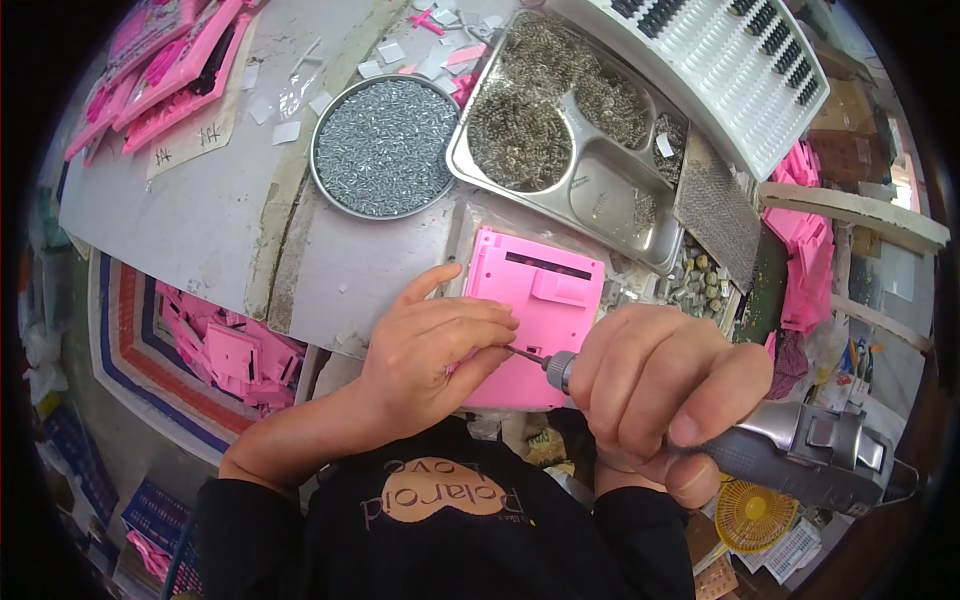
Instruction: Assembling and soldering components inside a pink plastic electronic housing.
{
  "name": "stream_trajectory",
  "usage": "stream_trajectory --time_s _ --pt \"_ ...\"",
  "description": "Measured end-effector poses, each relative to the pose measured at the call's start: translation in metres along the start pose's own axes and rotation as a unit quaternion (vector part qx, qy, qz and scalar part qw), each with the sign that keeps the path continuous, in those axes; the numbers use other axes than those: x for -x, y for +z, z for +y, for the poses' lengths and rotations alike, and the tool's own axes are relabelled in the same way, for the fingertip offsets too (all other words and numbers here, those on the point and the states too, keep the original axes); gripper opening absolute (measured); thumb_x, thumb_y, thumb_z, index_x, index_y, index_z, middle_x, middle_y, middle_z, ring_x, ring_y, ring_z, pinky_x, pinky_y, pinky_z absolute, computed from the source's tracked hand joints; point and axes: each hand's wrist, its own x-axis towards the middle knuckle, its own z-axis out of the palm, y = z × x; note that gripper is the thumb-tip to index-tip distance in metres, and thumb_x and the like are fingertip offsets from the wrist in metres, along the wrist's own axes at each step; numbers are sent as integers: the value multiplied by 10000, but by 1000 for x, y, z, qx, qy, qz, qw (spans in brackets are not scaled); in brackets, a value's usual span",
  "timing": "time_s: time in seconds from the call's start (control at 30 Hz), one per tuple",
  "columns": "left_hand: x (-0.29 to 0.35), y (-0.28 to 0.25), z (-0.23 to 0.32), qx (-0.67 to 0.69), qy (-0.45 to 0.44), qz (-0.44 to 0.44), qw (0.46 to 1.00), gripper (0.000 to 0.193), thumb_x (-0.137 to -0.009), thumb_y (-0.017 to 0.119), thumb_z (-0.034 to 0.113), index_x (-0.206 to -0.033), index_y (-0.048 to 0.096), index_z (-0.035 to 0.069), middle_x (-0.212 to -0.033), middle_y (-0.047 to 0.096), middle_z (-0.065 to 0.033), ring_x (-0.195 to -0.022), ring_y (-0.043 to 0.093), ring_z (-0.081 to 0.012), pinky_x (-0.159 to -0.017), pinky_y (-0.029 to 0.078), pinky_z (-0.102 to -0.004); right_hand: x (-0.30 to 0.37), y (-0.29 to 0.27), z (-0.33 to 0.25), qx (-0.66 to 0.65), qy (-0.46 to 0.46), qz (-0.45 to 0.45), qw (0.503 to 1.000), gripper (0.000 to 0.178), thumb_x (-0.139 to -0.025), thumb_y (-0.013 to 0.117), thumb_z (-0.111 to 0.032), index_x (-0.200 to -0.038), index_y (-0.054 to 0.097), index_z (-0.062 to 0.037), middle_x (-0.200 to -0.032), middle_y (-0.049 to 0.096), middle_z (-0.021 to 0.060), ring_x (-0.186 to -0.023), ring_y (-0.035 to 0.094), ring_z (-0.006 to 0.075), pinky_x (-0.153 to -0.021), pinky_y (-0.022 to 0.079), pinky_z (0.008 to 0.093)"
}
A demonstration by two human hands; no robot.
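Note:
A pink plastic casing [520,310] lies in front of me, with a dark slot near its far edge and a raised block below it. My right hand [665,390] is closed around a grey electric screwdriver [800,455], held nearly level. Its thin bit points left, low over the casing, toward my left fingertips. My left hand [430,345] reaches across the casing's left side, thumb and forefinger drawn together beside the bit's tip. Whatever they pinch, if anything, is hidden by the fingers.
Beyond the casing stand a round dish of small silver screws [385,145] and a compartmented steel tray [610,190] holding metal springs [520,135]. A white rack [700,70] carries black parts. Pink pieces [235,350] fill a box at left; more are stacked [185,75] far left.

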Motion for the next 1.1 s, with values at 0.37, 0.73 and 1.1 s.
stream_trajectory --time_s 0.37,0.73,1.1 --pt "-48 -60 -55 -285 -13 94 954 237 -778 817 154 -994 741 95 -1123 679 -51 -1145 605 -247 -1075 355 -509 -23 -15 30 84 -27 25 996 225 -949 664 -214 -1060 504 -101 -617 507 -15 -499 484 135 -472 373 292" --pt "-50 -67 -78 -319 -59 86 942 84 -846 752 134 -886 693 89 -948 634 -23 -980 574 -247 -947 365 -447 -28 -16 71 103 36 54 993 227 -937 670 -125 -966 450 -77 -657 514 40 -569 488 140 -517 412 302" --pt "-43 -66 -68 -119 -138 112 977 97 -866 756 55 -942 708 18 -879 708 -72 -802 671 -222 -717 524 -334 -23 -3 49 101 27 66 992 258 -919 685 -138 -877 437 -82 -587 464 23 -496 433 135 -462 368 301"
